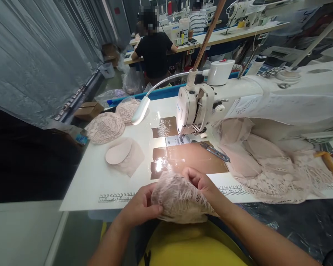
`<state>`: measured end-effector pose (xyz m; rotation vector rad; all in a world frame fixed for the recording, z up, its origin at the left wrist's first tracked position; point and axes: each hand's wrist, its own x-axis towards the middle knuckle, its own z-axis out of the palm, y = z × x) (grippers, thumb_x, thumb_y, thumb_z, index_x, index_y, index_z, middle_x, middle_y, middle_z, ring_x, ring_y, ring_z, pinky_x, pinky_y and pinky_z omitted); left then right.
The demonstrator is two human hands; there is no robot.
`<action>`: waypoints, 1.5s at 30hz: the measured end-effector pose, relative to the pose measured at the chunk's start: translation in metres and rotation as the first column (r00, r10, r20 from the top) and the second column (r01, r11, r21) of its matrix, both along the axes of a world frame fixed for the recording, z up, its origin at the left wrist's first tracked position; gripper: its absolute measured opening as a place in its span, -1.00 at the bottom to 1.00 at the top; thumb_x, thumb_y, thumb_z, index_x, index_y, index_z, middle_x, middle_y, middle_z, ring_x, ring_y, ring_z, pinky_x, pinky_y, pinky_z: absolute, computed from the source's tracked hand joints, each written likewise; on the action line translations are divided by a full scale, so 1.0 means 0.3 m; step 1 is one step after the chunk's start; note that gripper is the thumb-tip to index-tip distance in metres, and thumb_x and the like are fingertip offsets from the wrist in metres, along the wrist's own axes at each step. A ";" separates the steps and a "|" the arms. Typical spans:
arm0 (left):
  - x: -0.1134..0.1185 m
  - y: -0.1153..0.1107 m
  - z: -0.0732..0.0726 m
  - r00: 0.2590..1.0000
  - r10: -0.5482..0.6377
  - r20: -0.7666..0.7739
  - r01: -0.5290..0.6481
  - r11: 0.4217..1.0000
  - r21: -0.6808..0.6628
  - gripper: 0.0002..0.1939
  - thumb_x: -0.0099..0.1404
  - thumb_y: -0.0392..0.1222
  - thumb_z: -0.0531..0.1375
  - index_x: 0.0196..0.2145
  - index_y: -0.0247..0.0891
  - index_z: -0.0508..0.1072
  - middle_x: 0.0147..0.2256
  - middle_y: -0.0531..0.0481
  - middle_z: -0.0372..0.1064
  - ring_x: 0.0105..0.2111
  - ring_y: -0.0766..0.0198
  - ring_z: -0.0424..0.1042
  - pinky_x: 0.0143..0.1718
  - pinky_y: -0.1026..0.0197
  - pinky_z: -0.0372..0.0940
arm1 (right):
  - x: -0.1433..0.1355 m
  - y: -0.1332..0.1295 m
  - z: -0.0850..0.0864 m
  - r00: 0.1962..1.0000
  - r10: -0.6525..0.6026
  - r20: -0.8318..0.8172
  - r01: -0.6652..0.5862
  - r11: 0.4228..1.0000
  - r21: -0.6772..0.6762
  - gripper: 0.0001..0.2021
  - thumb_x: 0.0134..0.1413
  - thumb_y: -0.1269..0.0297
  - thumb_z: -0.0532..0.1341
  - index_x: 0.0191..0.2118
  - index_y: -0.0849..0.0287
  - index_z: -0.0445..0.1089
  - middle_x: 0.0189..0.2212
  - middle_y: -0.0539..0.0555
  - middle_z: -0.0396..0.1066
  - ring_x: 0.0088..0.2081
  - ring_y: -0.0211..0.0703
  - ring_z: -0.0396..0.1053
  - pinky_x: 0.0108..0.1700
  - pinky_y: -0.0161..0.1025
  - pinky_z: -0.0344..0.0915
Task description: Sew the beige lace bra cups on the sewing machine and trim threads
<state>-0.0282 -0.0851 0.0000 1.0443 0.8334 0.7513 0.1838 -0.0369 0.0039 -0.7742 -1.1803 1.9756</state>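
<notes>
1. Lace-covered cup (183, 199) is held between both hands, at the near edge of the white table (83, 188); whether the table is touched by it cannot be told.
2. Left hand (138, 207): cup's left edge is gripped, thumb laid on the lace, fingers mostly hidden behind.
3. Right hand (201, 183): cup's upper right edge is pinched, thumb and fingers bunched together; exact fingertip contact is not clear.
4. Below the hands, yellow cloth (194, 245) is seen.
5. Ruler marks (115, 198) are printed along the table edge, to both sides of the hands.
6. Just beyond the hands, a shiny brown sheet (191, 157) is laid; thread snips (215, 151) are rested at its right part, ahead of the right hand.
7. Farther ahead of the hands, a sewing machine (192, 111) is set; a lamp (141, 111) is held out by a bendy neck.
8. Ahead and left of the left hand, a smooth cup (118, 152) is laid on sheer fabric; past it, two lace cups (105, 127) are placed side by side.
9. Right of the right hand, beige lace and sheer fabric (272, 162) are heaped beneath the machine arm.
10. Well beyond the hands, a person in a black top (157, 51) is seen from behind, seated at another table.
</notes>
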 end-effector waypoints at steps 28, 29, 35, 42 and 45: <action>0.103 0.008 -0.040 0.655 0.748 0.104 -0.690 0.649 -0.321 -0.55 0.23 0.18 0.12 -0.29 -0.30 0.51 -0.43 -0.04 0.44 -0.38 0.21 0.43 -0.26 0.20 0.34 | 0.011 0.038 -0.041 0.944 -0.328 0.038 0.322 0.941 0.109 -0.69 -0.09 0.10 0.35 -0.51 0.18 0.27 -0.59 -0.10 0.14 -0.52 -0.33 0.10 -0.46 -0.35 0.09; 0.080 0.011 -0.036 0.660 0.745 0.097 -0.713 0.662 -0.230 -0.59 0.22 0.16 0.15 -0.38 -0.28 0.49 -0.50 0.01 0.38 -0.45 0.26 0.39 -0.31 0.24 0.32 | 0.015 0.044 -0.033 0.954 -0.299 0.037 0.293 0.950 0.104 -0.69 -0.09 0.10 0.35 -0.51 0.18 0.27 -0.58 -0.09 0.16 -0.51 -0.32 0.12 -0.45 -0.35 0.10; -0.029 0.061 0.088 0.852 0.497 -0.164 -0.366 0.789 0.494 -0.29 -0.16 -0.02 0.46 -0.03 -0.16 0.39 0.06 -0.13 0.25 0.07 0.00 0.21 0.08 0.13 0.14 | 0.003 0.059 0.062 0.978 0.131 0.164 -0.171 0.952 0.255 -0.81 0.01 0.17 0.29 -0.43 0.19 0.36 -0.48 -0.02 0.33 -0.43 -0.26 0.26 -0.37 -0.32 0.19; 0.021 0.114 0.111 0.945 -0.008 -0.328 0.076 0.977 0.197 -0.70 0.13 -0.05 0.29 -0.26 -0.32 0.44 -0.39 0.02 0.29 -0.40 0.28 0.28 -0.37 0.30 0.19 | -0.019 0.067 0.089 0.945 -0.086 0.315 -0.136 0.773 0.620 -0.81 0.16 0.25 0.16 -0.44 0.16 0.42 -0.43 0.04 0.40 -0.34 -0.19 0.34 -0.28 -0.27 0.24; 0.030 0.117 0.099 0.950 -0.007 -0.314 0.075 0.976 0.205 -0.71 0.16 -0.04 0.26 -0.29 -0.34 0.45 -0.41 0.02 0.24 -0.41 0.30 0.23 -0.38 0.30 0.15 | -0.017 0.080 0.090 0.925 -0.184 0.333 -0.085 0.753 0.653 -0.83 0.13 0.31 0.17 -0.46 0.15 0.41 -0.40 0.04 0.41 -0.30 -0.17 0.37 -0.23 -0.24 0.27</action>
